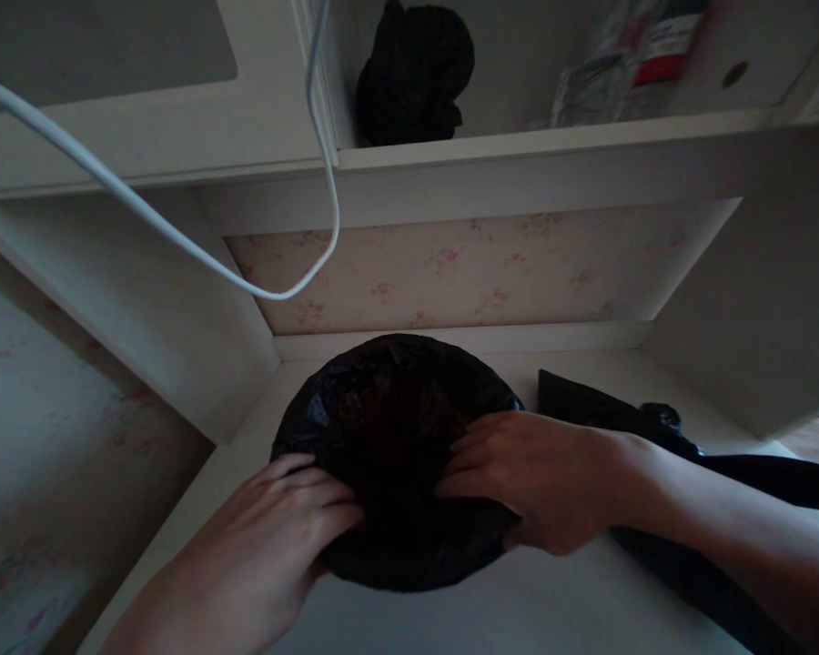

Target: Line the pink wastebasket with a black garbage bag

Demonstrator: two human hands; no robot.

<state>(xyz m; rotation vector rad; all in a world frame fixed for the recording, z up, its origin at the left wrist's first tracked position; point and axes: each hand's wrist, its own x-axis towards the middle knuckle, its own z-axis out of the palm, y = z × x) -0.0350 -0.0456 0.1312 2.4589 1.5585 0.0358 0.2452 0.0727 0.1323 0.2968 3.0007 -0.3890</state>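
A round bin lined with a black plastic bag (409, 569) stands on the white surface in front of me, its dark mouth facing up. The bag is folded out over the rim. My left hand (293, 509) is at the near left of the rim, fingers curled over the edge into the opening. On the right side, my right hand (519, 473) hooks over the rim too, its fingertips inside against the bag and its thumb outside. Both hands look closed on the bagged rim. Deep shadow hides the inside of the bin.
More black plastic bags (593, 400) lie on the white surface (519, 619) to the right. A white cable (273, 296) hangs in a loop at upper left. On the shelf (539, 141) above sit a bundled black bag (416, 73) and a red-and-white packet (669, 45).
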